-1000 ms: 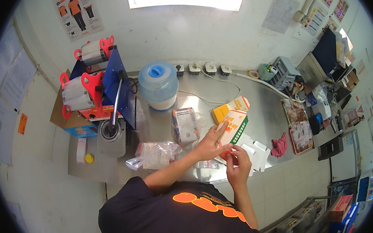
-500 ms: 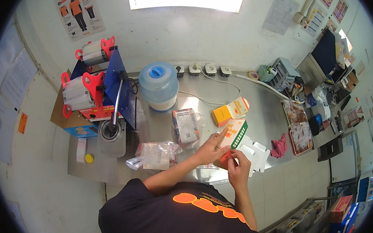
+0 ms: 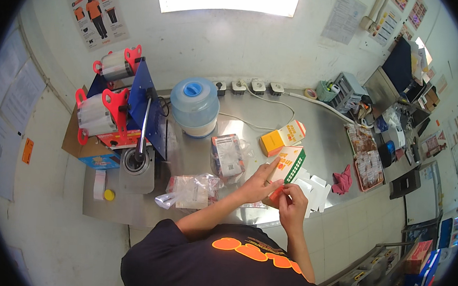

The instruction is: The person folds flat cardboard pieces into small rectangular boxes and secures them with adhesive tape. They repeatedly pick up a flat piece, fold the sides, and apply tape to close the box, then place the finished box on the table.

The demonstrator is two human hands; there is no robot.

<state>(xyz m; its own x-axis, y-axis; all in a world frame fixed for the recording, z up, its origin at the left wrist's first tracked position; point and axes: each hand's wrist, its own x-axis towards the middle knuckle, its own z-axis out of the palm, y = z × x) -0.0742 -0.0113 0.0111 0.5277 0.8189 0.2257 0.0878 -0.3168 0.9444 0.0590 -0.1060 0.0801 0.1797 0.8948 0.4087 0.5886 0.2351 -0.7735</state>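
Observation:
Both hands meet at a flat white, orange and green carton [image 3: 289, 163] held over the steel counter [image 3: 324, 144]. My left hand [image 3: 261, 182] grips its lower left side, index finger stretched up along the face. My right hand [image 3: 291, 199] pinches the carton's bottom end from below. A second small orange and white carton [image 3: 282, 137] lies just beyond it. White folded card pieces [image 3: 313, 189] lie to the right of my hands.
A clear bagged packet [image 3: 230, 155] and crumpled plastic bags [image 3: 191, 189] lie left of my hands. A blue water jug [image 3: 195, 106] and a red-and-blue tape dispenser machine [image 3: 122, 109] stand at the back left. A red cloth [image 3: 342, 181] and a tray [image 3: 367, 155] sit right.
The carton has been turned more upright and drawn slightly closer to me. My left index finger has straightened along it. My right hand stays at its bottom end.

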